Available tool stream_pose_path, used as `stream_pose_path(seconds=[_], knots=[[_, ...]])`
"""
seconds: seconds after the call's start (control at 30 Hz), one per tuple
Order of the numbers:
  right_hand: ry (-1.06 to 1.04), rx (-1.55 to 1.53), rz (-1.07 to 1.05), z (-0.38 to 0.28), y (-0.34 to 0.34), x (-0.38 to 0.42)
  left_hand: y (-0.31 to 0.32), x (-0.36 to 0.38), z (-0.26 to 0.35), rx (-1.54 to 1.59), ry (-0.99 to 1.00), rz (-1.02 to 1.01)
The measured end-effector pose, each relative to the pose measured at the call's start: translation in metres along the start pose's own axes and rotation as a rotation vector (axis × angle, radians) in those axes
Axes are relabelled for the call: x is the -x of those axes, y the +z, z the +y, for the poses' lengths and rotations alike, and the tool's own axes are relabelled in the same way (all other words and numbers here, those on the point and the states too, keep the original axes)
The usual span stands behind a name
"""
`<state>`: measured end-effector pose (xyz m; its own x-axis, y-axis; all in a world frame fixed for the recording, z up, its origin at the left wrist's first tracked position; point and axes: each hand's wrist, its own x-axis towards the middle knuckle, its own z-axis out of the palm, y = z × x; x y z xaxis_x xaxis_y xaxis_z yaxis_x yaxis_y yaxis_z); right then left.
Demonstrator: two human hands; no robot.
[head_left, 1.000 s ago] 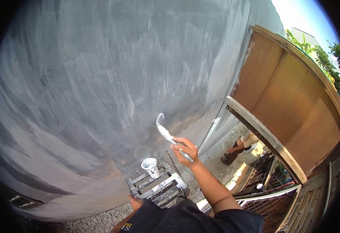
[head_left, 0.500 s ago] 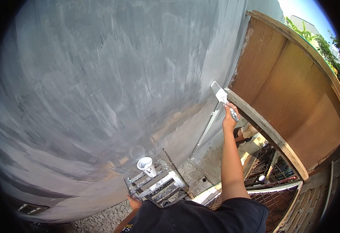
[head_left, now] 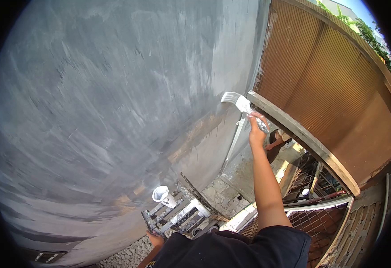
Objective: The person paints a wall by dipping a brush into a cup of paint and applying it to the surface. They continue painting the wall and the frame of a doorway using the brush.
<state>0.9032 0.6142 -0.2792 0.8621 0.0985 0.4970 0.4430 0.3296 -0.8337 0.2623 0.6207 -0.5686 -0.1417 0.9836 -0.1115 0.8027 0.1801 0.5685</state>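
Note:
My right hand (head_left: 258, 125) is closed round the handle of a paintbrush (head_left: 243, 104) smeared with white paint. The bristles press against the grey wall (head_left: 128, 80) and bend to the left, close to the end of a wooden beam. Low in the view, my left hand (head_left: 155, 239) grips the left edge of a paint-spattered slatted stand (head_left: 182, 213); part of its fingers is hidden. On the slats stands a white paint cup (head_left: 163, 196), streaked outside and with pale paint inside, leaning a little in the view.
The wooden beam (head_left: 302, 136) curves along the right, below a brown corrugated panel (head_left: 325, 80). Behind it a person's arm (head_left: 278, 142) partly shows. A metal lattice (head_left: 316, 228) lies lower right, with rubble (head_left: 126, 252) at the wall's foot.
The paintbrush has swept left along the wall and its bristles now bend more. My right hand moved left with it. The view has shifted slightly; my left hand stays at the stand.

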Motion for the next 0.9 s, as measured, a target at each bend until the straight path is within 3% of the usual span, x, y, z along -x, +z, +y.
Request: stream_pose_path(seconds=[0.1, 0.17, 0.23, 0.37, 0.5, 0.6, 0.7, 0.8, 0.9], knots=[[-0.056, 0.057, 0.122, 0.023, -0.012, -0.039, -0.011, 0.002, 0.017, -0.023, -0.124, -0.125], [-0.043, 0.024, -0.050, 0.023, -0.010, -0.028, -0.005, 0.000, 0.005, -0.033, -0.040, -0.093], [-0.121, 0.059, -0.185, 0.004, 0.005, 0.019, -0.016, 0.000, 0.011, -0.009, -0.137, -0.193], [0.108, -0.264, -0.426, -0.035, 0.002, 0.134, -0.013, 0.004, 0.027, -0.032, -0.125, -0.176], [0.146, -0.258, -0.598, -0.028, -0.015, 0.128, -0.015, 0.004, 0.012, -0.052, -0.076, -0.119], [0.205, -0.207, -0.196, 0.039, -0.030, 0.054, -0.013, 0.004, 0.015, -0.045, -0.063, -0.144], [0.222, -0.463, 0.114, 0.082, -0.038, -0.021, -0.019, 0.008, 0.028, -0.079, -0.098, -0.134], [0.314, -0.613, 0.098, 0.093, -0.029, -0.027, -0.021, 0.006, 0.029, -0.044, -0.143, -0.171], [0.395, -0.668, -0.054, 0.070, -0.004, 0.043, 0.010, -0.007, -0.027, -0.023, -0.030, -0.101]])
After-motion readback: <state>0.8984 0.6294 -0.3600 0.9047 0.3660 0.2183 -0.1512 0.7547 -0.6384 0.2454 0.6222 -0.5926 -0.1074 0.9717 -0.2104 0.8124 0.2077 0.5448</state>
